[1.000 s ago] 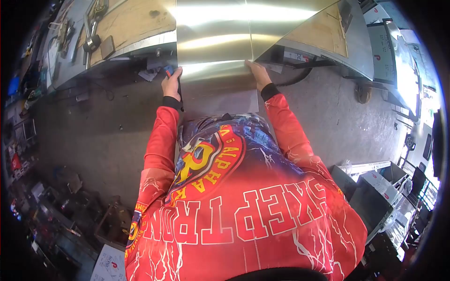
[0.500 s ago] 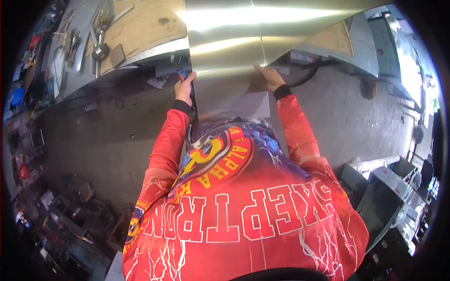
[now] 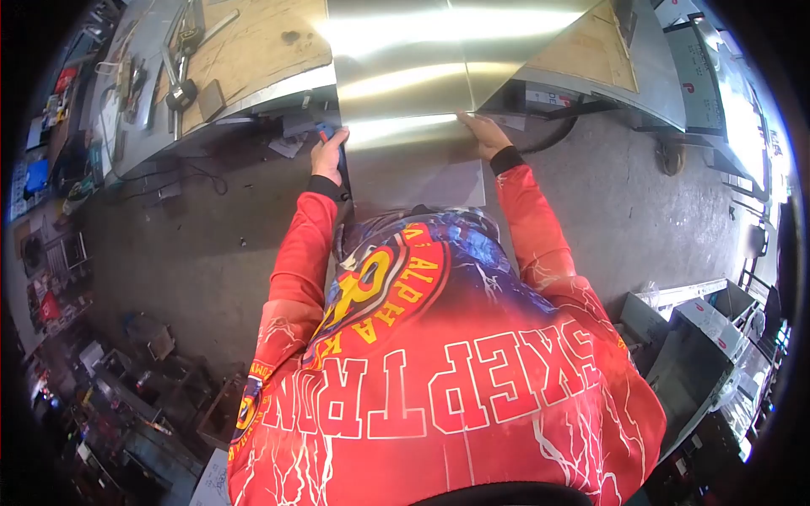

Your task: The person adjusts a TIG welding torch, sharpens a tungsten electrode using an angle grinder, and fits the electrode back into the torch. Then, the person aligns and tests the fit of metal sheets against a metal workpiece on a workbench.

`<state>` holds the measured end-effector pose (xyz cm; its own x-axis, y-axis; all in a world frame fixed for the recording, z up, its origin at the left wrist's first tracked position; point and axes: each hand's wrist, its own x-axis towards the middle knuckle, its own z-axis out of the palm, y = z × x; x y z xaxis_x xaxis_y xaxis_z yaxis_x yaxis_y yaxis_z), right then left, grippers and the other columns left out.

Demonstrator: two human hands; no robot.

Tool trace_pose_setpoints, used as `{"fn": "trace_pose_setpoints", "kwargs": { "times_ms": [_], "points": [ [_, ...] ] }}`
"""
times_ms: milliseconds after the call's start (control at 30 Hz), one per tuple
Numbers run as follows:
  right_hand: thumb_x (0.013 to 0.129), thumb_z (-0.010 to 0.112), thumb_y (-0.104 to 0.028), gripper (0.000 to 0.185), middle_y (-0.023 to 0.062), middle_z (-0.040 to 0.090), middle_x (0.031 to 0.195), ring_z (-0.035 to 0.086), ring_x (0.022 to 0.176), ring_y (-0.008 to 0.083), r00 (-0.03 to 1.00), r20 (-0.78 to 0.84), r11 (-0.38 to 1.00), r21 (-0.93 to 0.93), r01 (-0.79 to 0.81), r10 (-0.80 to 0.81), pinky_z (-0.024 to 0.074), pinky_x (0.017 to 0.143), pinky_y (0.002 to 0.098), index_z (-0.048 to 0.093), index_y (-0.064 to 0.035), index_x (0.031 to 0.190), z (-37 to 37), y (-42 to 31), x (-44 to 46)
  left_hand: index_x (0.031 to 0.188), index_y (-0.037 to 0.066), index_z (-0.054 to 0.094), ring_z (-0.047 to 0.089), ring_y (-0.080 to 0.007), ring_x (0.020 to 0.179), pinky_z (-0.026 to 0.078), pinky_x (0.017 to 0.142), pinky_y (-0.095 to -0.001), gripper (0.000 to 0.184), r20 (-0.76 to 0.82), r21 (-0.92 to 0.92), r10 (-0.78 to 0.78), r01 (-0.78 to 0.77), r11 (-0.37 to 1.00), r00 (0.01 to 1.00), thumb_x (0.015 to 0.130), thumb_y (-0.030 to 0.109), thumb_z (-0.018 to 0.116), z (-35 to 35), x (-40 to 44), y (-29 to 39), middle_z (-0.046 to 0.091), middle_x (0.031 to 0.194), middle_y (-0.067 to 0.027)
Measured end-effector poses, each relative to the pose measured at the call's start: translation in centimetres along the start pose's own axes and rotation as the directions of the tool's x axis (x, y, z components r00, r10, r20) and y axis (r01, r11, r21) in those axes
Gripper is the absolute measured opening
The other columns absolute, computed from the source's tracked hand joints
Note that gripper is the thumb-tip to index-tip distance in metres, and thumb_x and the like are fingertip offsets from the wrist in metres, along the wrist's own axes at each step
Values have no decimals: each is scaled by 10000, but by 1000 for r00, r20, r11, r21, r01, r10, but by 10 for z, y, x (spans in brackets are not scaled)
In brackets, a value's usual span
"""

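Note:
A large shiny metal sheet [image 3: 413,160] with a fold line across it stretches from my waist out over the workbench. My left hand [image 3: 327,158] is closed on its left edge, thumb lying along the top face. A small red-tipped item [image 3: 323,136] sticks up by the left fingers; its kind is unclear. On the opposite edge, my right hand [image 3: 483,135] grips the sheet near the fold, thumb on top. The fingers under the metal are hidden on both sides.
A hammer [image 3: 179,94] and other metal tools rest on the bench's left part, beside a worn wooden board [image 3: 270,51]. Another board [image 3: 591,51] shows at right. Film-covered metal panels [image 3: 704,84] stand far right, and metal boxes [image 3: 700,337] lower right.
The sheet's far right part has shifted left, uncovering more of the right-hand board. Both hands keep hold of its edges and have moved slightly up in view.

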<state>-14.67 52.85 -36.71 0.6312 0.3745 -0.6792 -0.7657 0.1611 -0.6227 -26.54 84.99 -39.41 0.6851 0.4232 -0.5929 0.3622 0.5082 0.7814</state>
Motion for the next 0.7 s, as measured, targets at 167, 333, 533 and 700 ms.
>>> {"fn": "trace_pose_setpoints", "kwargs": {
  "times_ms": [167, 333, 533, 700],
  "points": [
    [896, 692, -335, 547, 151, 631, 1116, 611, 989, 193, 995, -42, 968, -240, 73, -86, 492, 838, 297, 554, 122, 1165, -9, 1, 3, 984, 25, 702, 621, -156, 830, 485, 745, -310, 235, 59, -79, -73, 77, 994, 996, 796, 155, 757, 7, -15, 9, 676, 935, -50],
    [888, 700, -357, 593, 178, 611, 1155, 570, 1054, 190, 990, -85, 946, -316, 79, -111, 456, 887, 295, 550, 144, 1167, -7, -1, 3, 988, 28, 697, 629, -161, 832, 491, 749, -315, 244, 57, -37, -75, 77, 996, 996, 798, 169, 758, 6, -17, 12, 681, 935, -59],
    [885, 703, -359, 603, 190, 602, 1164, 565, 1064, 206, 994, -85, 965, -259, 40, -64, 460, 889, 311, 545, 145, 1177, -13, 2, 8, 1017, 40, 677, 639, -169, 829, 494, 744, -313, 261, 60, -73, -53, 58, 996, 997, 815, 189, 749, 1, -21, 14, 681, 955, -59],
    [887, 700, -360, 600, 194, 603, 1148, 568, 1056, 217, 993, -94, 960, -276, 42, -70, 469, 879, 323, 546, 145, 1174, -12, 0, 6, 1033, 63, 667, 646, -165, 811, 496, 724, -304, 253, 0, -86, -62, 61, 994, 998, 825, 185, 744, -16, -2, 6, 683, 955, -58]
  ]
}}
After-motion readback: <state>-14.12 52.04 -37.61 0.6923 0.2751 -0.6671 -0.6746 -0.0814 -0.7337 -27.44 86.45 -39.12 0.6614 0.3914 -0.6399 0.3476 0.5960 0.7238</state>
